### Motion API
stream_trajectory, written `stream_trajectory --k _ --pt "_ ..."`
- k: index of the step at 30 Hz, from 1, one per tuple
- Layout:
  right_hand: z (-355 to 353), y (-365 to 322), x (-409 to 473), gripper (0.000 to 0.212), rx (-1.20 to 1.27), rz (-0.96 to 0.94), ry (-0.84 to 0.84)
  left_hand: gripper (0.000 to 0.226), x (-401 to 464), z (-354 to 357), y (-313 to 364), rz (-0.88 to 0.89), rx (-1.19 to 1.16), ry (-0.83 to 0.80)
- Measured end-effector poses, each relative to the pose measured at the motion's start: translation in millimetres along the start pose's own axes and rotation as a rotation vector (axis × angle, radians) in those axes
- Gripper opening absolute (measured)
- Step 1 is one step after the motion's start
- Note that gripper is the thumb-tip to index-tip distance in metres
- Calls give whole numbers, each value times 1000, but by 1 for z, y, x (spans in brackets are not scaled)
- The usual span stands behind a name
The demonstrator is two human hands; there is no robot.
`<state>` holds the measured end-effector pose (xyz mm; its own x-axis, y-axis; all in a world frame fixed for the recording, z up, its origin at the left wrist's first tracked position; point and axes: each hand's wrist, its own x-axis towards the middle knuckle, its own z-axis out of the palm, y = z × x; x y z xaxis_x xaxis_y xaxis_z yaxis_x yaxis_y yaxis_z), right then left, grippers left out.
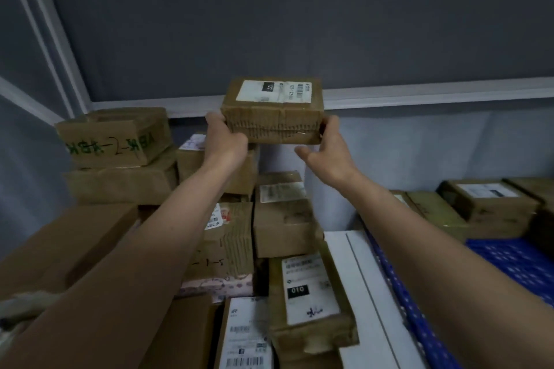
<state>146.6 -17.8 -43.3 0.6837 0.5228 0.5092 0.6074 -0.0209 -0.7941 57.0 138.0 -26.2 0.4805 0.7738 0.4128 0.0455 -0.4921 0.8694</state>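
Observation:
A small brown cardboard parcel with a white shipping label marked 122 on top is held up in the air in front of the grey wall. My left hand grips its lower left corner, fingers hidden under the box. My right hand holds its right end, with fingers up the side and the thumb spread out below. Both arms reach forward over a pile of parcels.
Stacked cardboard boxes fill the left and middle: one with green writing, a taped one, and one labelled 010. A white board and blue patterned sacks lie right. More boxes sit at the far right.

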Motion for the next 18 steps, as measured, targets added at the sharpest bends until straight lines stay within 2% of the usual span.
stream_trajectory --k 6,10,12,14,18 --pt "-48 22 -18 44 -61 59 73 26 -23 52 13 -22 -22 -90" --pt "-81 42 -27 40 -101 109 110 39 -41 83 23 -35 -56 -157" --pt "-99 52 -30 41 -110 127 128 38 -49 102 26 -24 -38 -192" --pt "-120 65 -32 44 -108 158 130 30 -56 125 30 -34 -6 -214" --pt "-170 97 -39 62 -133 193 128 28 -75 180 41 -61 -4 -274"
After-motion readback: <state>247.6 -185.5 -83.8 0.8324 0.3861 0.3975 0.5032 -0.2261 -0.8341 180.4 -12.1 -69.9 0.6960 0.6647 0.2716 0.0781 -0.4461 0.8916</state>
